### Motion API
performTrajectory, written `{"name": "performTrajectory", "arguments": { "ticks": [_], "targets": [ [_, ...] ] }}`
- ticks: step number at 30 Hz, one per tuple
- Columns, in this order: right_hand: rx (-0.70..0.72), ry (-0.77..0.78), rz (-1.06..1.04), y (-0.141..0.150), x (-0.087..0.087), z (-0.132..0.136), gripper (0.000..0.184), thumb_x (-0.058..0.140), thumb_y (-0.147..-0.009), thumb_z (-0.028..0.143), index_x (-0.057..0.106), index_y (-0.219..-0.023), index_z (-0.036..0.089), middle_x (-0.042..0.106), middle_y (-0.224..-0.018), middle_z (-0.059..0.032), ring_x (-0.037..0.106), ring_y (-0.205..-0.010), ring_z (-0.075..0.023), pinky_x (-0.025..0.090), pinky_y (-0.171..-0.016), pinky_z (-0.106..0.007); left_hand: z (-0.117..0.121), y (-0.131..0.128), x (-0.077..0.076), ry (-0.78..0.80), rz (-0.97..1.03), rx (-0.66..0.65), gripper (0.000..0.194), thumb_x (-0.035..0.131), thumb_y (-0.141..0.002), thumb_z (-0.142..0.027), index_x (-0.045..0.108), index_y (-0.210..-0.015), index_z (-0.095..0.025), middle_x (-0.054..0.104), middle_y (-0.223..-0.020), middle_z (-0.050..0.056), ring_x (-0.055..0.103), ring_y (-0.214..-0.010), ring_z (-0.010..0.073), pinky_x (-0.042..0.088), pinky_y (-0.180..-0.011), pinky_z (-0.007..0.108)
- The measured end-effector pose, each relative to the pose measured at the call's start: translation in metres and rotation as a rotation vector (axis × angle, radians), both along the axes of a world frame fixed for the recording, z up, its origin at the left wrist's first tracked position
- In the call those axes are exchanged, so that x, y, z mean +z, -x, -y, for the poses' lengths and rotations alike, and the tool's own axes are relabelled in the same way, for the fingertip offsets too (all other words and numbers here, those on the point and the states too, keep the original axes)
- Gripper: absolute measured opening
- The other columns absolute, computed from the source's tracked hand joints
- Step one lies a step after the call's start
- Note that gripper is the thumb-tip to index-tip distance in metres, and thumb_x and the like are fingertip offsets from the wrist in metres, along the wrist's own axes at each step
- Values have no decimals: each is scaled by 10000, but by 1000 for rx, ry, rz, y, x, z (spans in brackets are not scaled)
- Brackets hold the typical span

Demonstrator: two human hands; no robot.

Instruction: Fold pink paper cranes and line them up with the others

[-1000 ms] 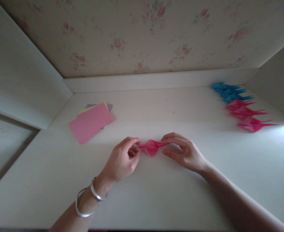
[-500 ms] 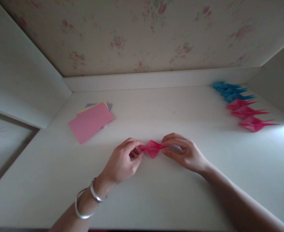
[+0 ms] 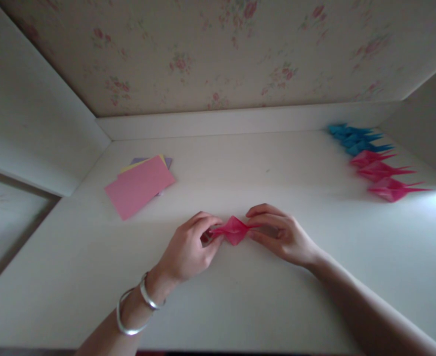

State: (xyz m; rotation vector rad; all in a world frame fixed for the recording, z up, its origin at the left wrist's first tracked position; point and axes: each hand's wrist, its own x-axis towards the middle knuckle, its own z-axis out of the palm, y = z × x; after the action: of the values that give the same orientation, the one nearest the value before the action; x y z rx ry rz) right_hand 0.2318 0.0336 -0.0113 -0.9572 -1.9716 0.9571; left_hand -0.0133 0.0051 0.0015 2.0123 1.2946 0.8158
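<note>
Being likely light and crushable, the pink origami [image 3: 235, 230] is best end-pinched, as by half-curled left hand [image 3: 190, 245] and right hand [image 3: 285, 237].

Head view; forward, down onto tabletop [image 3: 236, 306]

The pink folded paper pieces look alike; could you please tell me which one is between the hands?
The lone pink piece, its pointed ends at the left hand and right hand; three other pink pieces lie at the right beside blue ones.
</note>
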Motion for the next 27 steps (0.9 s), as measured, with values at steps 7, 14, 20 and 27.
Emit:
{"name": "performTrajectory", "arguments": {
  "ticks": [7,14,20,27],
  "targets": [
    [-52,-40,6,3,-4,-2,117,655,-902,259,743,-953,201,673,-1026,-103,667,-928,-204,574,-782,-324,-2,1,-5,-24,-27,65,153,613,-920,-222,642,-1068,-197,684,-995,58,671,-796,155,574,-738,266],
    [-37,-105,38,3,-3,-1,188,694,-874,289,704,-1037,195,671,-1039,-115,668,-945,-219,579,-803,-343,-3,2,-6,20,-14,53,263,677,-878,-285,620,-1121,-202,679,-1051,72,683,-797,168,591,-697,268],
    [-70,-465,237,10,-3,7,161,662,-878,193,702,-1026,241,657,-1146,-115,620,-1031,-252,539,-856,-419,-6,5,-9,89,-1,37,279,633,-884,-159,602,-1158,-203,672,-1105,74,695,-796,157,590,-758,287],
    [-85,-537,378,23,1,7,203,581,-913,146,712,-1028,249,700,-1093,-84,606,-998,-242,502,-917,-446,-7,1,-4,-10,-28,6,115,584,-940,-183,694,-953,-214,718,-924,32,679,-864,177,544,-816,298]
  ]
}}
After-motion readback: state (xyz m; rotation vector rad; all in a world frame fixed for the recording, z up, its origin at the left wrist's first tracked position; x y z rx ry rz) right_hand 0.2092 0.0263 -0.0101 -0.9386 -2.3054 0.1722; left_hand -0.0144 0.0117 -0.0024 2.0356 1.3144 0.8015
